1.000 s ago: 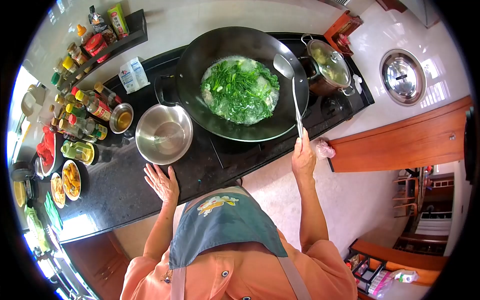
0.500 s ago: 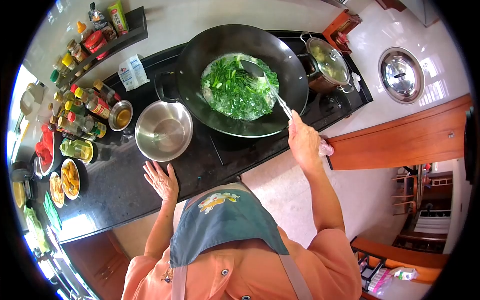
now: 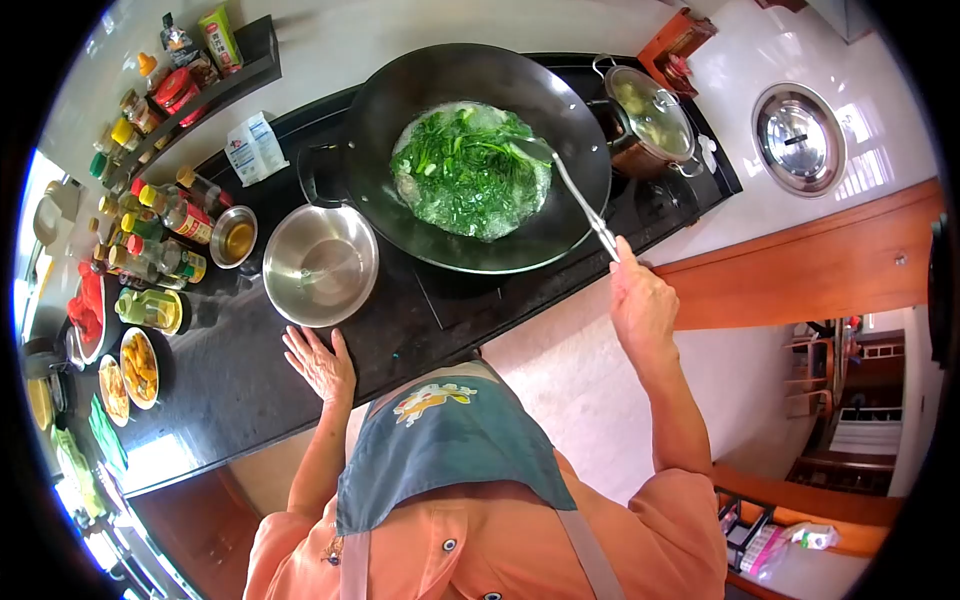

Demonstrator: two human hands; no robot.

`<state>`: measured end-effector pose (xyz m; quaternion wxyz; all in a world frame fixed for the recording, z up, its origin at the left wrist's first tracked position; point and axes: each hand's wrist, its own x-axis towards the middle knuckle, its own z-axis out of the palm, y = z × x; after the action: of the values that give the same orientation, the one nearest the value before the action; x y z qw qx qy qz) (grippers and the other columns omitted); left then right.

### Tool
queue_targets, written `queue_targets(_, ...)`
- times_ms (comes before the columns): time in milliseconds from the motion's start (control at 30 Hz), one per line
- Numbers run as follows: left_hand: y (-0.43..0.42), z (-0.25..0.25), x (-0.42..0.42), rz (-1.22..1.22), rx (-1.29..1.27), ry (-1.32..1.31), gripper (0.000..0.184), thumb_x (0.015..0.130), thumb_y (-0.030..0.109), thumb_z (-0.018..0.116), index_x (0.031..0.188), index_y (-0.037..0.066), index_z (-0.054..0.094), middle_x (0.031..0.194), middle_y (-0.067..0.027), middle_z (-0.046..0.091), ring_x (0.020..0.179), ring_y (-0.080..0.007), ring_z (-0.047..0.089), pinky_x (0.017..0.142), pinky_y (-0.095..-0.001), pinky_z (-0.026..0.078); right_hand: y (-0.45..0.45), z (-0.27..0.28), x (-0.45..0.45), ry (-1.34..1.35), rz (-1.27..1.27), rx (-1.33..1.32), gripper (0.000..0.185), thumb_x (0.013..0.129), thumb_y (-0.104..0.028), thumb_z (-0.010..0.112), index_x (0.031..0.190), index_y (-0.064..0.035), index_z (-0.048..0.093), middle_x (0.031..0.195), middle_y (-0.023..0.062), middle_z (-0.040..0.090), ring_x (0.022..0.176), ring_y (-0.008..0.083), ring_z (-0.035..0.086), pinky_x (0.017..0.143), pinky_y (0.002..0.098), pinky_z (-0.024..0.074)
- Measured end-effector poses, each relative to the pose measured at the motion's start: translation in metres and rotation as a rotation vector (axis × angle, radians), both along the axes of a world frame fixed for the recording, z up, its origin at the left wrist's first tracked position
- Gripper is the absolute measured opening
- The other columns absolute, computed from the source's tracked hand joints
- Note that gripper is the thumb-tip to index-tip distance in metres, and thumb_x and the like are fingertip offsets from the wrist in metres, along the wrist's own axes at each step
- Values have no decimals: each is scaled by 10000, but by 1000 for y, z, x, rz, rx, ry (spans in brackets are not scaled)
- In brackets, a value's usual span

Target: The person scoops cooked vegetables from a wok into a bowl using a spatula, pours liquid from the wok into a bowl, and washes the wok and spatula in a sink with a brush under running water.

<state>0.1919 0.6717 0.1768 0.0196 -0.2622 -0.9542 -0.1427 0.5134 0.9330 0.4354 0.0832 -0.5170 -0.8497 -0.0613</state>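
Observation:
My right hand is closed round the handle of a long metal spatula. Its dark blade rests at the right edge of chopped leafy greens, which lie in bubbling liquid inside a large black wok on the stove. My left hand lies flat on the dark counter, fingers spread, holding nothing. Just beyond its fingertips stands a steel bowl, bare inside apart from a little shine at the bottom.
A lidded pot stands right of the wok. Sauce bottles crowd the counter's left side beside a small metal bowl. Two dishes of food sit nearer me. A wall shelf carries more jars.
My right hand has moved right and down, drawing the spatula toward the wok's right side. The left hand stays on the counter.

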Motion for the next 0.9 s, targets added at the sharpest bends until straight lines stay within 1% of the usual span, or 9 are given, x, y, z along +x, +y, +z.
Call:
queue_targets(100,2,3,0,-5,-3,-4,701,983,415,510,1480,-48,335,1564,-272,257,1479,-415,184,1203,-527,125,11,-11,18,56,115,194,327,959,-223,580,1251,-89,643,674,125,635,578,340,611,561,448,456)
queue_targets(267,0,-1,-1,-13,-17,13,696,984,415,507,1473,-52,342,1561,-278,257,1477,-422,184,1201,-533,124,4,-15,11,127,106,29,324,971,-219,567,1264,-96,632,691,180,655,623,375,635,579,477,466)
queue_targets(367,0,-1,0,-13,-13,12,696,985,416,506,1473,-51,342,1561,-278,257,1477,-420,186,1201,-533,125,17,-23,5,80,37,-78,318,977,-208,552,1269,-108,631,757,172,667,724,386,650,663,479,503)
queue_targets(533,1,2,0,-1,-10,-1,702,982,424,506,1475,-48,342,1561,-272,260,1476,-416,189,1201,-529,129,17,-3,-20,225,138,-59,326,986,-216,545,1280,-93,610,823,222,677,720,403,663,641,502,500)
queue_targets(633,1,2,1,0,-6,-4,705,980,430,507,1475,-47,346,1562,-270,262,1477,-413,190,1201,-527,131,17,-6,-39,132,185,-106,343,981,-242,542,1280,-85,599,750,167,681,684,372,669,619,488,520)
queue_targets(667,1,2,0,1,-5,-1,706,980,431,508,1475,-46,347,1562,-269,263,1477,-412,190,1201,-527,131,17,-13,-44,78,205,-64,350,983,-251,533,1289,-91,592,752,168,680,687,377,672,625,500,527)
queue_targets(767,0,1,-1,4,0,-3,704,980,434,507,1473,-44,353,1563,-267,264,1478,-407,193,1201,-527,131,29,-26,-50,50,130,-31,352,985,-249,525,1300,-103,586,760,175,681,696,385,674,629,513,526)
queue_targets(800,-1,-1,-1,-2,8,8,701,981,434,507,1472,-45,360,1565,-266,264,1481,-403,190,1202,-528,128,31,-29,-52,113,154,-14,349,985,-250,522,1297,-109,588,767,180,684,694,394,674,636,521,527)
queue_targets(900,-2,-4,-2,-3,8,14,703,982,436,506,1471,-47,363,1568,-265,260,1484,-399,184,1204,-526,123,27,-26,-63,151,187,-61,346,982,-255,526,1293,-118,591,763,185,686,692,397,675,642,523,530)
